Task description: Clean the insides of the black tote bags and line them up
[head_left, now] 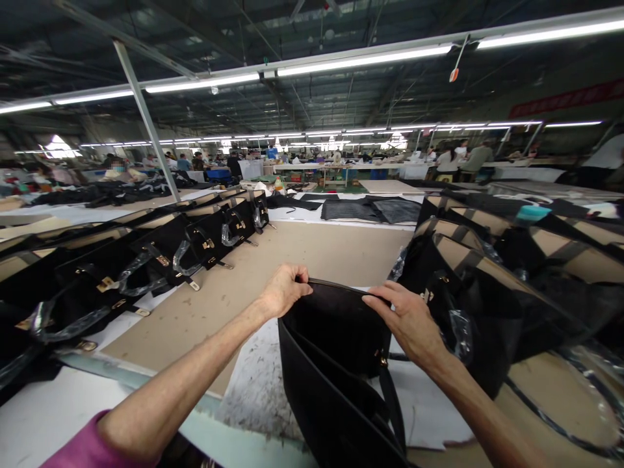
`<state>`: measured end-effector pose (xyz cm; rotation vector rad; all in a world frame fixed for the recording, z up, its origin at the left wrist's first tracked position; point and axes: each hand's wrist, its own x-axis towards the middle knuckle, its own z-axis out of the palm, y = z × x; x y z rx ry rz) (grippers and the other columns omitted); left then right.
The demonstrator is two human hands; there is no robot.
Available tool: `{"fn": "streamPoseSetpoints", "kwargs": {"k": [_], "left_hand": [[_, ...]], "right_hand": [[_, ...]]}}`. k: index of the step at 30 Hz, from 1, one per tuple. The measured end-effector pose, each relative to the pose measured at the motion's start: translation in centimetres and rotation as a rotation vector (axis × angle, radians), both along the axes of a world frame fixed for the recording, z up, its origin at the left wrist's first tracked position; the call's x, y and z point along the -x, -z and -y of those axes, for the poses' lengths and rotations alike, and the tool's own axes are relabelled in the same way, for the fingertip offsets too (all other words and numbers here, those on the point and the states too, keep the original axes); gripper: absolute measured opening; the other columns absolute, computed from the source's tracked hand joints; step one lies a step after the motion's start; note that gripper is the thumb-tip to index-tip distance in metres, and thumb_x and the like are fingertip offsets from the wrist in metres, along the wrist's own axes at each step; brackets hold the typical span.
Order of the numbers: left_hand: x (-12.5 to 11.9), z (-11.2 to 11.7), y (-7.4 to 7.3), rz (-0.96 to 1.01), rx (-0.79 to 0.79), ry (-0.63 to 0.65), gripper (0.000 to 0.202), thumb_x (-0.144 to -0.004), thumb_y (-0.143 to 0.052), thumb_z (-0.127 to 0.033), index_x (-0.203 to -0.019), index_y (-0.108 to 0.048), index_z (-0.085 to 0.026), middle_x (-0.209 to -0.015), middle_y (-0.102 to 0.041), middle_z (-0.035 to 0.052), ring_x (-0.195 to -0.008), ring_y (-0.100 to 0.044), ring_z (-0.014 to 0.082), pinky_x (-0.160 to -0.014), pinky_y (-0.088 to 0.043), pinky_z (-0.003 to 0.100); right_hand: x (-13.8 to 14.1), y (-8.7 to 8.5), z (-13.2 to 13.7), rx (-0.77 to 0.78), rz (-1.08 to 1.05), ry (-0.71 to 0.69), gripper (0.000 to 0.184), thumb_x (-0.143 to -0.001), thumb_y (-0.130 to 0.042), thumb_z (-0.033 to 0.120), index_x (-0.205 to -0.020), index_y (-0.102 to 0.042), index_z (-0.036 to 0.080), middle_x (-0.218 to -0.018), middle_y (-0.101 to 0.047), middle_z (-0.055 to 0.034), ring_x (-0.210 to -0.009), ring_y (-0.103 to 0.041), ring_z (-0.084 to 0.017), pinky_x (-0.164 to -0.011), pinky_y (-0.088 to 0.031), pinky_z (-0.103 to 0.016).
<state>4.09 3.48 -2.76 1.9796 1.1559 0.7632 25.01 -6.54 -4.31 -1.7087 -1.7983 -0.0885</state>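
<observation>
Left of the black bag (336,364), the left hand (283,289) has its grip closed on the bag's upper rim; the right hand (407,318) pinches the same rim farther right. The bag stands at the bench (312,260) near edge, between a row of bags (146,260) and a pile of bags (511,273), bare board beyond.

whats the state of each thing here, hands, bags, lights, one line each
left hand: closed on the far rim of the bag
right hand: fingers laid over the same rim, gripping it
black fabric handbag in front: upright, mouth held open
row of black handbags on the left: lying in a line, handles wrapped in clear plastic
black and tan bags on the right: stacked, leaning
ceiling tube lights: on
</observation>
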Motion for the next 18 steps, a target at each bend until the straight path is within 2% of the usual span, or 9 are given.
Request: {"fn": "streamPoseSetpoints", "kwargs": {"k": [8,18], "left_hand": [[0.0,-0.4,0.6,-0.027,-0.052,-0.082,0.012,-0.055,-0.059,-0.021,-0.054,-0.049,-0.015,-0.047,-0.040,-0.0067,-0.047,-0.036,0.0063,-0.046,-0.027,0.019],[-0.3,0.5,-0.6,-0.069,-0.062,-0.126,0.009,-0.054,-0.058,-0.017,-0.052,-0.050,-0.015,-0.044,-0.039,-0.0071,-0.045,-0.035,0.0061,-0.045,-0.025,0.019]], "right_hand": [[0.5,0.0,-1.2,-0.075,0.256,-0.003,0.028,-0.085,-0.039,0.037,-0.082,-0.063,0.023,-0.076,-0.059,-0.0007,-0.077,-0.052,-0.015,-0.072,-0.036,-0.027],[2.6,-0.7,-2.7,-0.017,0.329,-0.052,0.029,-0.087,-0.037,0.032,-0.075,-0.061,0.021,-0.073,-0.058,-0.0017,-0.073,-0.051,-0.015,-0.068,-0.035,-0.025]]}}
